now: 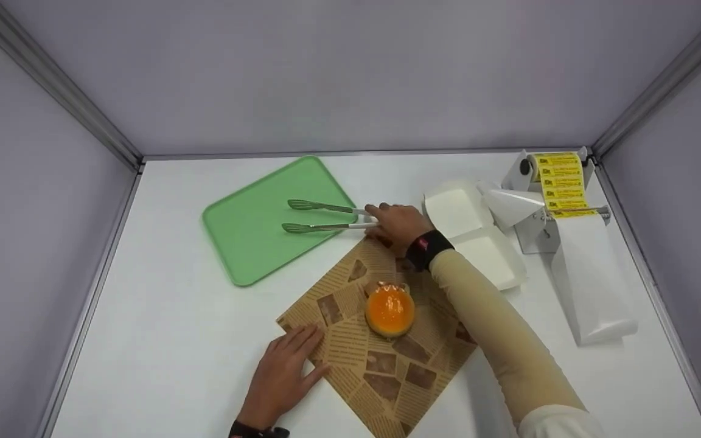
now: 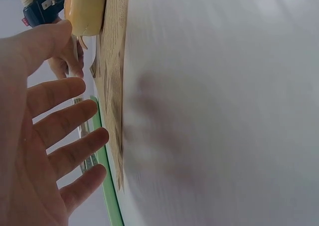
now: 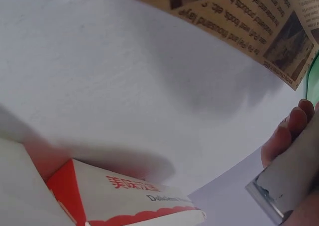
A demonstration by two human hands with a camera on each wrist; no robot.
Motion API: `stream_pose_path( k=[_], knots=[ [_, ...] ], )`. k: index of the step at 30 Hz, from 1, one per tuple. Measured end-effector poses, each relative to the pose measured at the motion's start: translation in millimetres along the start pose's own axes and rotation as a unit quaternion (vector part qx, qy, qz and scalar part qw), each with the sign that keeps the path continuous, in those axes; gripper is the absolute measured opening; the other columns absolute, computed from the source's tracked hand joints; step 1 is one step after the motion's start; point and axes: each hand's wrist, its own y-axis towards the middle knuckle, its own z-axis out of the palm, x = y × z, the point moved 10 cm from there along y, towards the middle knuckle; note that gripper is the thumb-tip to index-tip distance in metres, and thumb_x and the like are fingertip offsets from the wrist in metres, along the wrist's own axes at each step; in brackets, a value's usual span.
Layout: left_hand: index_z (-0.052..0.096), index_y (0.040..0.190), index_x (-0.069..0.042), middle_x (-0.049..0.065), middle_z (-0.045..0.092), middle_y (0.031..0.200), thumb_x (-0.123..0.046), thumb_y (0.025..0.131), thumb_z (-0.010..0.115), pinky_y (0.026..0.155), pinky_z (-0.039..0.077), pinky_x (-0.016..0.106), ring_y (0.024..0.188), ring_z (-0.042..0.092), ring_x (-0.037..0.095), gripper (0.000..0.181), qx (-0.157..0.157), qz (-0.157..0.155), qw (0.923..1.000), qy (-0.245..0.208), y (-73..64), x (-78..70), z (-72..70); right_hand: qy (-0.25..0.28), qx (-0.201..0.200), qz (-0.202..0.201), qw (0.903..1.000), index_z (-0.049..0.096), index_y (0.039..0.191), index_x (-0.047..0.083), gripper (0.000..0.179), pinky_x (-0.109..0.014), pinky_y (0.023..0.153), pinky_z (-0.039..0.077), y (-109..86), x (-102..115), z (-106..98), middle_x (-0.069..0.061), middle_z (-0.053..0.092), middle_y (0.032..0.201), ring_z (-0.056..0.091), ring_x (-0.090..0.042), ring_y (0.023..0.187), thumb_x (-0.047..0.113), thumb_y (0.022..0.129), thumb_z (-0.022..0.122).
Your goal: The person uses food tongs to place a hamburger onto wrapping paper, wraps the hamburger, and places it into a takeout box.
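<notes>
My right hand (image 1: pixel 400 226) grips the handle end of a pair of metal tongs (image 1: pixel 317 229), whose two spread arms reach left over the green tray (image 1: pixel 253 243). In the right wrist view, the fingers curl round the metal end of the tongs (image 3: pixel 291 173). A round bun (image 1: pixel 390 311) with a glossy orange top sits on brown newspaper-print paper (image 1: pixel 344 340). My left hand (image 1: pixel 283 374) lies at the paper's left edge, fingers extended and thumb spread. Seen from the left wrist, that hand (image 2: pixel 55 116) holds nothing.
An open white box (image 1: pixel 487 255) with two compartments stands right of my right hand; red lettering marks its side (image 3: pixel 134 183). At the back right is a label dispenser (image 1: pixel 536 234) with a yellow label roll (image 1: pixel 560 176), its white backing strip (image 1: pixel 594 280) trailing forward. Walls enclose the white table.
</notes>
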Motion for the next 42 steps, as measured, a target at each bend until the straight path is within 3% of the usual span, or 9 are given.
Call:
stream_pose_path(
  k=[7,19,27,31,34,39,42],
  knots=[
    [0.053,0.149,-0.018,0.001,0.056,0.15,-0.053,0.092,0.067,0.109,0.046,0.049,0.141,0.05,0.024,0.068,-0.005,0.006,1.0,-0.002,-0.6,0.5,-0.2,-0.01,0.009,0.006,0.9999,0.044,0.155,0.02,0.058,-0.044,0.085,0.061,3.1,-4.3,2.6,-0.015,0.069,0.118,0.069,-0.031,0.098,0.04,0.102,0.059],
    [0.053,0.148,-0.018,0.001,0.054,0.152,-0.05,0.094,0.066,0.11,0.045,0.049,0.142,0.049,0.024,0.065,0.009,-0.012,0.9999,-0.009,-0.9,3.8,1.0,0.006,0.01,0.019,0.9998,0.039,0.157,0.025,0.06,-0.054,0.108,0.047,13.1,-8.5,1.4,-0.016,0.063,0.129,0.06,-0.035,0.122,0.029,0.101,0.061],
    [0.055,0.147,-0.018,0.001,0.055,0.151,-0.05,0.093,0.067,0.111,0.044,0.049,0.141,0.05,0.024,0.063,0.012,-0.019,0.9998,-0.003,1.2,6.5,-0.4,-0.018,0.001,0.023,0.9996,0.042,0.155,0.026,0.059,-0.051,0.1,0.053,18.7,-11.9,8.7,-0.015,0.066,0.125,0.062,-0.034,0.116,0.031,0.101,0.062],
    [0.056,0.146,-0.018,0.001,0.055,0.151,-0.05,0.093,0.067,0.112,0.043,0.049,0.141,0.049,0.024,0.063,0.017,-0.017,0.9997,-0.003,1.3,5.3,2.2,-0.03,-0.025,0.016,0.9991,0.046,0.153,0.022,0.058,-0.049,0.097,0.055,14.9,-11.3,3.4,-0.016,0.066,0.122,0.063,-0.034,0.113,0.032,0.099,0.065],
    [0.056,0.146,-0.017,0.001,0.055,0.151,-0.051,0.093,0.067,0.112,0.043,0.049,0.142,0.049,0.024,0.064,0.019,-0.015,0.9997,-0.006,3.4,4.0,3.5,-0.027,-0.034,0.019,0.9989,0.047,0.152,0.018,0.058,-0.048,0.104,0.052,10.5,-11.1,-4.1,-0.016,0.066,0.128,0.062,-0.034,0.118,0.03,0.099,0.066],
    [0.057,0.145,-0.017,0.001,0.056,0.15,-0.051,0.093,0.067,0.11,0.045,0.048,0.14,0.051,0.024,0.063,0.002,-0.005,0.9999,-0.013,6.4,0.3,0.4,-0.001,-0.05,0.036,0.9981,0.045,0.153,0.013,0.059,-0.048,0.121,0.035,-5.1,-9.0,-16.8,-0.015,0.057,0.146,0.054,-0.032,0.136,0.028,0.099,0.065],
    [0.058,0.144,-0.018,0.001,0.057,0.148,-0.049,0.093,0.068,0.108,0.046,0.047,0.137,0.053,0.023,0.061,-0.012,-0.003,0.9998,-0.014,8.4,-0.6,-2.8,0.017,-0.065,0.032,0.9973,0.044,0.153,0.013,0.059,-0.048,0.126,0.028,-20.3,-2.0,-22.0,-0.014,0.052,0.152,0.048,-0.03,0.142,0.028,0.1,0.064]
  ],
)
